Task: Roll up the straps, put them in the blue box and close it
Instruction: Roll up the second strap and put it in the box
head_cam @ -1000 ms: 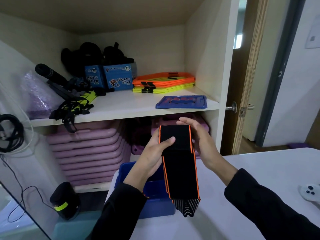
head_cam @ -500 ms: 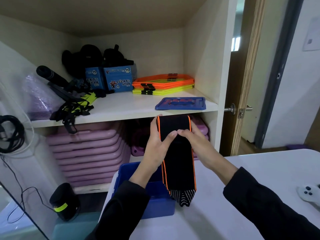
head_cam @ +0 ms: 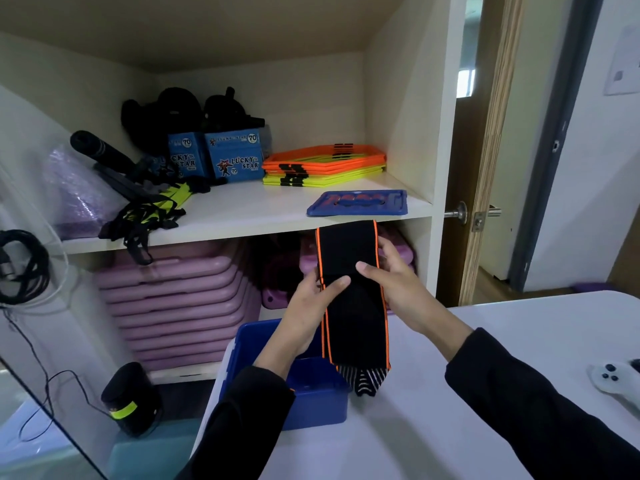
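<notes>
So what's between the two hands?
The black strap with orange edges: the left hand and right hand grip its two sides, thumbs on its front, as the head view shows.

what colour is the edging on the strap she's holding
Orange, along both long edges of the black strap; the head view shows it.

2 bare hands are seen, the left hand [head_cam: 304, 313] and the right hand [head_cam: 401, 289], with no rings, watch or gloves. Each forearm is covered to the wrist by a long black sleeve [head_cam: 540, 407] of plain, matte cloth, without markings.
</notes>
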Available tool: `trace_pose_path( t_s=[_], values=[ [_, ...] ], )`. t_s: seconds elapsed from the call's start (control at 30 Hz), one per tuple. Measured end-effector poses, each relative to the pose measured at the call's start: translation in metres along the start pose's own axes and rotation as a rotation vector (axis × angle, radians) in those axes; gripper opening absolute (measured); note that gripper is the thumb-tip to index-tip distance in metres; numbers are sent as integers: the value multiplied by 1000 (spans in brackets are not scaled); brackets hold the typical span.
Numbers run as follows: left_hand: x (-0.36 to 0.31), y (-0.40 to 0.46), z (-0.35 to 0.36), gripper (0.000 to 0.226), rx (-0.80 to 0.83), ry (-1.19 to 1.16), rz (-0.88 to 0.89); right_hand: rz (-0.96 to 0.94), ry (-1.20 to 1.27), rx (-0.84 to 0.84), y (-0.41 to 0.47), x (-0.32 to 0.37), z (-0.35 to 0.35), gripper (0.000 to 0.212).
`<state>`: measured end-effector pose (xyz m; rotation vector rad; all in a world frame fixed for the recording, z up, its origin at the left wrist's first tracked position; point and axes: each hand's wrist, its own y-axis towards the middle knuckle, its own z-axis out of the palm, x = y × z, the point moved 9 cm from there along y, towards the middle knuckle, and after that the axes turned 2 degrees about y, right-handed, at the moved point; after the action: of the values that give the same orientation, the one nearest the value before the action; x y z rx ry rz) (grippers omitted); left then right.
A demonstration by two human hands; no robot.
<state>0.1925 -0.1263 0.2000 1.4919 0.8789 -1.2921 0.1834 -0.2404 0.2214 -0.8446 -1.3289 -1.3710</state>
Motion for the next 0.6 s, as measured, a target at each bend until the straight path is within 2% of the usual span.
trace_pose_path(
  t_s=[0.2, 0.33, 0.47, 0.6],
  values=[
    [8, 3, -5, 30, -71, -138, -73, -63, -113, 61, 2, 1, -2, 44],
    [11, 4, -8, 28, -151, -153, -83, -181, -205, 77, -3, 3, -2, 38],
    [19, 3, -3, 33, -61, -218, -133, -257, -250, 76, -6, 8, -3, 55],
    [17, -1, 11, 51, 145, -336, -167, -252, -197, 34, -5, 9, -13, 63]
  ],
)
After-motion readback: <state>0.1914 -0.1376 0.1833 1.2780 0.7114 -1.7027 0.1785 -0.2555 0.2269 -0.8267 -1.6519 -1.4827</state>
